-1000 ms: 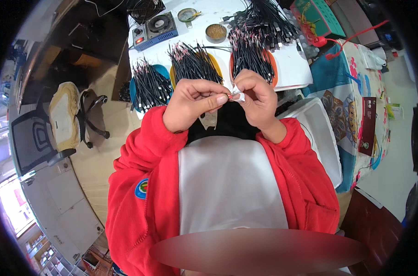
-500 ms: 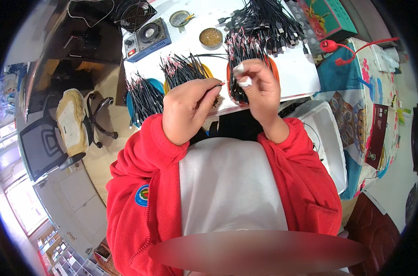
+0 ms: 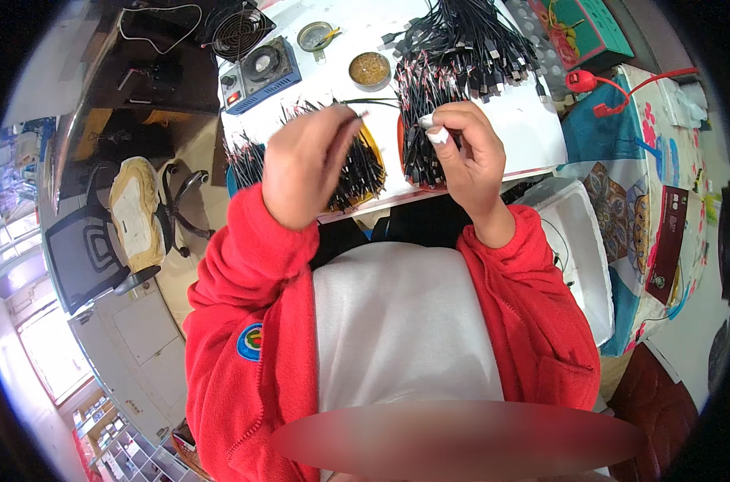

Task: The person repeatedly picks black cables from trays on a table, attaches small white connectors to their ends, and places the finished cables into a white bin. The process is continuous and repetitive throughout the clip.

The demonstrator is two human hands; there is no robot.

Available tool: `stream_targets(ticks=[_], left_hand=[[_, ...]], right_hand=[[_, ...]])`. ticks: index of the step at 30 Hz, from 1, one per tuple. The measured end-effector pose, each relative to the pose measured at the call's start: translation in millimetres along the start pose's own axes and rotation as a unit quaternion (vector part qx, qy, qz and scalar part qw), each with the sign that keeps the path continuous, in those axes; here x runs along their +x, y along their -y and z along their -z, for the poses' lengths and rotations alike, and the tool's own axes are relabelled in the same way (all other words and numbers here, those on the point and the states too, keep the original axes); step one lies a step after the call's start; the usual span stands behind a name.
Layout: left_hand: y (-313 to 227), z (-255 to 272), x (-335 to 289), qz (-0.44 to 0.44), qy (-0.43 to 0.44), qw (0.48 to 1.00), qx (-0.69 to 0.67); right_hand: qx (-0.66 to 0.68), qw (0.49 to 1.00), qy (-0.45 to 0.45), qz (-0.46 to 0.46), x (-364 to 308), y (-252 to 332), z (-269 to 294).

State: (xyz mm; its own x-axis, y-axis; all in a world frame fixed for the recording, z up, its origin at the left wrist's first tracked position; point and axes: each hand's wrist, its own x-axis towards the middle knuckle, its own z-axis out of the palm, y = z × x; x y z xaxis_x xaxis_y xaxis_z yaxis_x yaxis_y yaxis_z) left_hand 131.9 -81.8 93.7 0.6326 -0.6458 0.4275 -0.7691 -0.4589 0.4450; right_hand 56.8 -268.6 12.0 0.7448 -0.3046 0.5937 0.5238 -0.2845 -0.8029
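Observation:
My left hand (image 3: 310, 167) is blurred by motion above the yellow tray. Its thumb and forefinger pinch a thin black cable (image 3: 361, 116) with a pale reddish wire end poking out. My right hand (image 3: 479, 165), thumb and forefinger wrapped in white at the tips, is closed in a pinch over the orange tray; whether anything is between the tips is hidden. Bundles of black cables with reddish bare ends lie in the yellow tray (image 3: 376, 143), the orange tray (image 3: 400, 138) and a blue tray (image 3: 231, 183), partly covered by my hands.
At the back of the white table (image 3: 509, 132) stand a blue soldering pot (image 3: 262, 68), a small fan (image 3: 240, 34), a tin (image 3: 370, 71) of amber stuff and a round dish (image 3: 316, 36). A heap of USB cables (image 3: 477, 44) lies back right. A white foam box (image 3: 586, 249) sits to the right.
My left hand has moved away and to the left with the cable, apart from my right hand. My right hand has shifted slightly right, and its thumb and forefinger have come closer together.

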Motion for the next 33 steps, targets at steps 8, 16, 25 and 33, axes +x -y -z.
stream_targets(ticks=[8,16,25,33], left_hand=[[92.5,-37.5,59.0,-0.124,0.117,0.980,0.106],[119.9,-66.4,72.7,-0.173,0.214,0.941,0.196],[118.4,-76.2,81.3,-0.190,0.245,0.913,0.265],[112.5,-85.3,80.2,-0.183,0.247,0.904,0.298]], right_hand=[[-0.015,0.997,0.046,-0.058,-13.8,-2.8,-0.5],[-0.017,0.987,0.095,-0.125,-17.5,-1.0,0.3],[-0.018,0.981,0.131,-0.139,-17.6,-6.8,-0.1],[-0.025,0.983,0.132,-0.125,-20.2,-2.1,-1.9]])
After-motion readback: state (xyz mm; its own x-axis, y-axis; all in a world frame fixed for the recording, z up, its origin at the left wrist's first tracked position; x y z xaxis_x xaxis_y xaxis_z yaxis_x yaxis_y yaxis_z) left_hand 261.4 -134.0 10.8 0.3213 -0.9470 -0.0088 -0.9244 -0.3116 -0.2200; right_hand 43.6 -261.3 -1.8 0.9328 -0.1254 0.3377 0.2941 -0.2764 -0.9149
